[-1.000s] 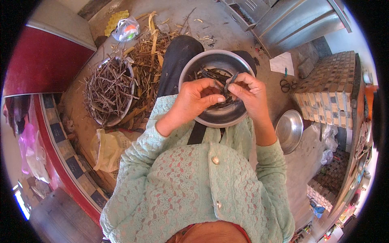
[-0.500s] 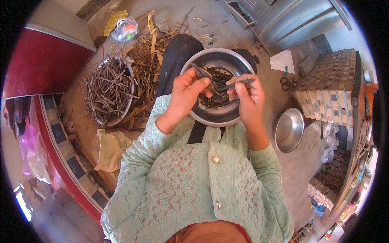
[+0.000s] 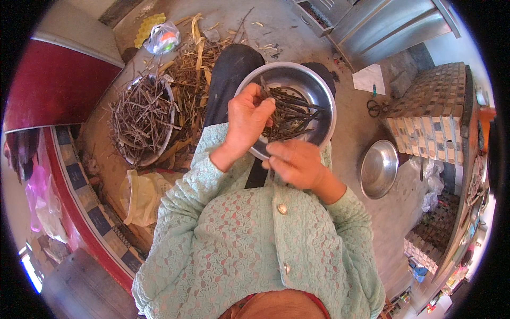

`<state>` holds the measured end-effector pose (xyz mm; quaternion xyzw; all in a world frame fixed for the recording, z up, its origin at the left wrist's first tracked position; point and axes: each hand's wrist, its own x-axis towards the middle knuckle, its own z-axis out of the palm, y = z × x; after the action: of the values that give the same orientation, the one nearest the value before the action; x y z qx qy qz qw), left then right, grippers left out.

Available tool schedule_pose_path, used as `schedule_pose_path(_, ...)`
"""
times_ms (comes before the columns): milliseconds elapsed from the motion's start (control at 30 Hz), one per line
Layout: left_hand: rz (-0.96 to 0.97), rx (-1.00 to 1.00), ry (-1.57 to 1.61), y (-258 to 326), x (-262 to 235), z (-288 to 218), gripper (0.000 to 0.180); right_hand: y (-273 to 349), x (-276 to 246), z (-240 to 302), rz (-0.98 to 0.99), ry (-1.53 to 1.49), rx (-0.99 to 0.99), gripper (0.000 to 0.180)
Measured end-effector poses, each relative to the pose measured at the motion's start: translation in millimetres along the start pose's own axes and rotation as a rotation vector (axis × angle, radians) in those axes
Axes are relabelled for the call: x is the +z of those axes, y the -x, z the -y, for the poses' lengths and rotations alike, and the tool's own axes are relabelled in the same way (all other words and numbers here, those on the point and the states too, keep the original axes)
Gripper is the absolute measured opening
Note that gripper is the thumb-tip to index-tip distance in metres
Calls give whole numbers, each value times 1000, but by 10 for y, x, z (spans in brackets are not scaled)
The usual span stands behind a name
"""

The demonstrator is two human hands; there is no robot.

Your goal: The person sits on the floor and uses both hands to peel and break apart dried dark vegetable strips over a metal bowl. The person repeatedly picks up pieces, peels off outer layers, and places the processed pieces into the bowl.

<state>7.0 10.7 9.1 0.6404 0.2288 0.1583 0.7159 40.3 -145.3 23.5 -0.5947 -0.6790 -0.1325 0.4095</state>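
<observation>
A metal basin (image 3: 328, 95) rests on my lap with dark, dried, slender pods (image 3: 295, 109) and small crumbs inside. My left hand (image 3: 248, 114) is closed in a pinch over its left rim, gripping a dark dried pod (image 3: 264, 86) whose tip shows above the fingers. Low over the near rim, my right hand (image 3: 298, 164) is smeared by motion. Its fingers point left, and I cannot tell whether they hold anything.
At left stands a basin heaped with dry twigs (image 3: 141, 119), beside loose stalks and husks (image 3: 194, 80). An empty metal bowl (image 3: 379, 169) sits on the floor at right, near scissors (image 3: 374, 108) and a tiled brick structure (image 3: 425, 117). A plastic bag (image 3: 162, 38) lies at the far left.
My right hand has moved down and left, from above the basin to its near rim. The dark piece it held is no longer discernible. My left hand stays nearly in place.
</observation>
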Motion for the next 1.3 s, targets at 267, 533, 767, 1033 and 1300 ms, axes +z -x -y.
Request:
schedule_pose_path(267,248,102,-455,-28,-65,62,18,-24,-72,-26,-359,-407,703,21)
schedule_pose_path(533,503,162,-131,116,-57,-186,19,93,-50,-244,-550,-882,1117,12)
schedule_pose_path(767,481,28,-187,139,-47,-87,15,117,-32,-247,-424,-777,1091,14)
schedule_pose_path(1033,455,-44,-174,148,-37,-79,12,50,7,-241,-474,-845,1149,14)
schedule_pose_path(1300,466,-22,-17,175,-42,21,11,57,4,-199,-476,-876,1186,13)
